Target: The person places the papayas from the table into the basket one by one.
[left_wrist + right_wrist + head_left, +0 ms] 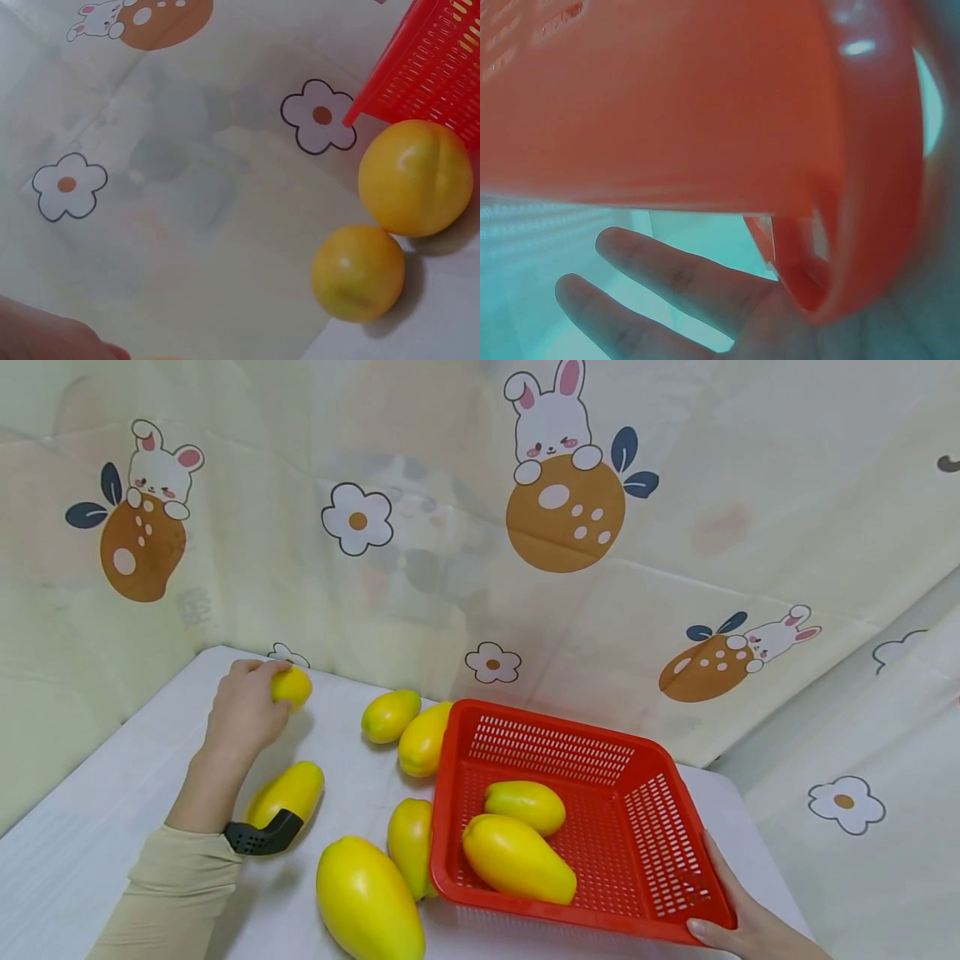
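At the far left of the table, my left hand [247,706] grips a small yellow papaya [293,687], its fingers partly covering the fruit. Only an edge of this hand [49,334] shows in the left wrist view. Another papaya [292,789] lies beneath the left wrist, half behind the black wrist mount. My right hand [738,906] holds the near right corner of a red plastic basket [558,722], thumb over the rim. Two of its fingers [675,274] stretch out below the basket in the right wrist view. Two papayas [519,858] lie inside the basket.
Left of the basket sit two papayas [392,716] at the back, one by its near left side [410,843], and a large one [367,897] in front. A patterned curtain [420,610] hangs along the back edge of the white table [161,777].
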`<action>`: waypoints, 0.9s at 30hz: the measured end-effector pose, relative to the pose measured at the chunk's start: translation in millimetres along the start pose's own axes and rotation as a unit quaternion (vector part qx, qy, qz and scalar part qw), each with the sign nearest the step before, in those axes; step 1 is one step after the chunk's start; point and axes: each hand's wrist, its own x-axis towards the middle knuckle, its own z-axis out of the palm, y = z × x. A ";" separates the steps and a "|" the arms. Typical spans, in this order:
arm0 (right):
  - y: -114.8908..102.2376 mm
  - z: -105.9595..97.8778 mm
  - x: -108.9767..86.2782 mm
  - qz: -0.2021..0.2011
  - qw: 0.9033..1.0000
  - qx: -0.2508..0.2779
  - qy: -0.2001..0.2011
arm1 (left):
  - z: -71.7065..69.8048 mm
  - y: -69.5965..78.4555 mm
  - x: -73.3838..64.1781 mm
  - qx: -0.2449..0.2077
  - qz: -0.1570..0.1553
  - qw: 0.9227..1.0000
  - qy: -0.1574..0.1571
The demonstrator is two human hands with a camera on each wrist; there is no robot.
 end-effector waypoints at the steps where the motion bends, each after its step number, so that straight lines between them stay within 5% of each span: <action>1: 0.0 -0.2 -0.1 0.000 1.000 0.000 0.000 | -0.3 0.1 0.2 -0.003 0.002 1.000 0.007; 10: -0.2 0.7 -0.1 0.001 1.000 -0.006 0.008 | -1.7 2.9 2.0 -0.026 0.005 0.998 0.051; 27: -1.1 -0.1 -0.1 -0.001 1.000 0.003 -0.006 | -13.0 21.3 -4.8 -0.038 0.010 0.997 0.072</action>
